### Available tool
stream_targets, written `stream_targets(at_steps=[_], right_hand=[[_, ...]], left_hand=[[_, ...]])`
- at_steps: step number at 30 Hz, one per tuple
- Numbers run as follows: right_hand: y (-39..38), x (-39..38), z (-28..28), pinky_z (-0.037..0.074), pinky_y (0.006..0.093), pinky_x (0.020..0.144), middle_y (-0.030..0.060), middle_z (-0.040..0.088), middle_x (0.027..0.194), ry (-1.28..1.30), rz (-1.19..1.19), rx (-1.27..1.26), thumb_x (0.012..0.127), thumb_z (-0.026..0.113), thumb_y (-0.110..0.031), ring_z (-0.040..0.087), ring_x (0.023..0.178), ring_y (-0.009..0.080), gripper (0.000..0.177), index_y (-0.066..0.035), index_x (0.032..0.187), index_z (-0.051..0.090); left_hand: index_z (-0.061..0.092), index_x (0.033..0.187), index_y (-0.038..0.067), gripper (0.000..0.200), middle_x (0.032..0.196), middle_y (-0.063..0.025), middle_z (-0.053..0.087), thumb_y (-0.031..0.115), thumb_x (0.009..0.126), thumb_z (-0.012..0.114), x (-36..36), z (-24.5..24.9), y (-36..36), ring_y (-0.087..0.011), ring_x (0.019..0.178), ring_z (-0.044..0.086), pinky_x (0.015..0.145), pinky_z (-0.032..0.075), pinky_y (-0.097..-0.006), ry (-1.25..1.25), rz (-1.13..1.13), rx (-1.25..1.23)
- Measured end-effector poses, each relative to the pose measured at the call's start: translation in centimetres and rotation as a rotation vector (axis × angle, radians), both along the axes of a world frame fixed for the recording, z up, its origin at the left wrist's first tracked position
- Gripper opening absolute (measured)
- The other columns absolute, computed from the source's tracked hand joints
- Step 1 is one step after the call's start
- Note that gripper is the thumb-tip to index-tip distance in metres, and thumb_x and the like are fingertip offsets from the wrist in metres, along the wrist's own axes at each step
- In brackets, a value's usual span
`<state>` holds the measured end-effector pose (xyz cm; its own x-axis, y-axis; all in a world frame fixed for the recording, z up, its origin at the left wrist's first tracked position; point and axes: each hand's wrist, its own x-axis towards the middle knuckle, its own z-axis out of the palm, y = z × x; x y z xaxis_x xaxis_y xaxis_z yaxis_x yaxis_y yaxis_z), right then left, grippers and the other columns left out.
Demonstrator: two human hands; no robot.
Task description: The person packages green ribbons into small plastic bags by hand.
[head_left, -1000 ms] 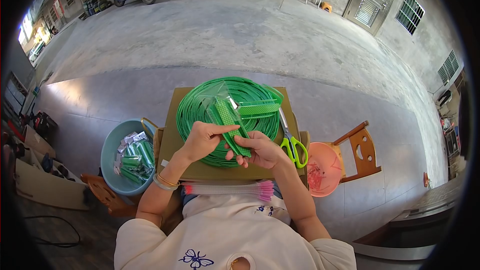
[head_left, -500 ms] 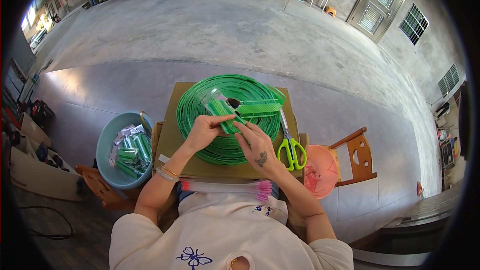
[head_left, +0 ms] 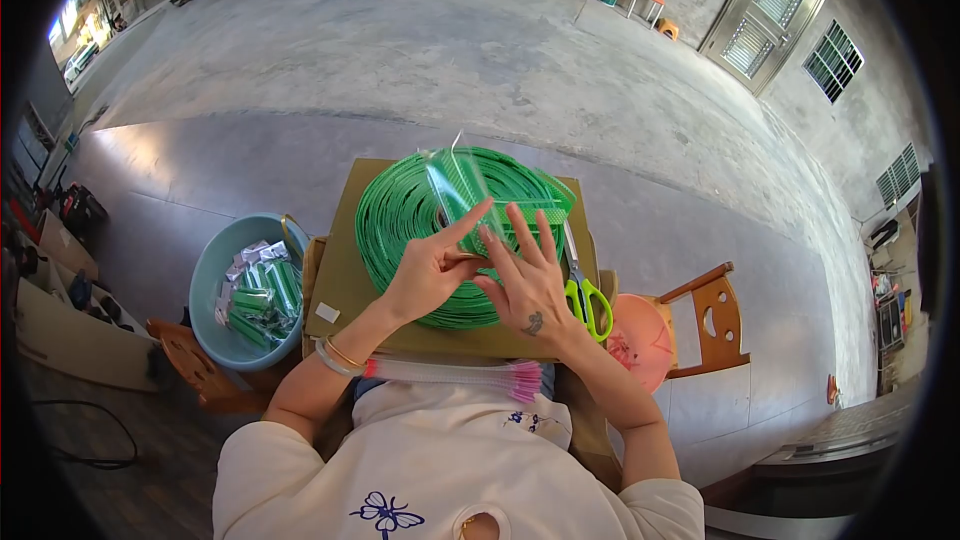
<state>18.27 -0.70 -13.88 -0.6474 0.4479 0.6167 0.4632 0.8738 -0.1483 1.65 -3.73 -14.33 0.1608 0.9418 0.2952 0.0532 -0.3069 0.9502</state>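
Note:
A large coil of green strip [head_left: 395,230] lies flat on a brown board [head_left: 345,285]. Above the coil, my left hand [head_left: 430,270] pinches the lower end of a clear plastic bag [head_left: 455,180] with green material showing in or behind it. My right hand [head_left: 527,285] is beside it, fingers spread and touching the bag's right side. Scissors with lime-green handles [head_left: 588,308] lie right of the coil. A bundle of clear strips with pink ends [head_left: 450,373] rests across my lap.
A blue tub [head_left: 205,305] of packed green pieces stands left. At the right are a pink basin [head_left: 645,335] and a wooden chair [head_left: 718,320]; another wooden chair back [head_left: 195,365] is at lower left.
The bag now stands more upright and reaches farther up over the coil. My right hand's fingers have spread from a closed hold. A small white piece on the board shows more fully.

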Motion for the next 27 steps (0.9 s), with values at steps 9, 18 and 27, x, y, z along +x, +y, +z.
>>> stream_targets(at_steps=[9,18,27], right_hand=[[-0.7,1.1,-3.9,0.008,0.0595,0.103,0.0186,0.057,0.107,-0.199,0.022,-0.176,0.080,0.038,-0.060,0.021,0.131,0.0374,0.082,0.012,0.119,0.043],[0.8,-0.7,-5.0,0.005,0.0646,0.100,0.0222,0.054,0.109,-0.220,0.079,-0.306,0.085,0.032,-0.059,0.017,0.132,0.0396,0.081,0.013,0.121,0.040],[-0.2,-0.5,-2.6,0.001,0.0652,0.100,0.0186,0.049,0.121,-0.219,0.073,-0.115,0.078,0.026,-0.068,0.014,0.133,0.0392,0.091,0.006,0.131,0.031]], left_hand=[[0.020,0.142,0.014,0.079,0.090,-0.0111,0.064,-0.013,0.075,0.052,2.3,-4.6,-2.0,-0.0060,0.074,0.056,0.067,0.044,-0.0191,-0.168,-0.020,-0.332],[0.008,0.143,0.012,0.085,0.105,-0.0141,0.058,-0.023,0.073,0.040,2.1,-5.4,-1.8,-0.0150,0.091,0.059,0.076,0.046,-0.0222,-0.180,0.008,-0.336],[0.031,0.129,0.004,0.048,0.096,-0.0119,0.060,0.007,0.086,0.052,-2.4,-1.5,-0.2,-0.0209,0.082,0.063,0.068,0.056,-0.0337,-0.587,0.200,-0.481]])
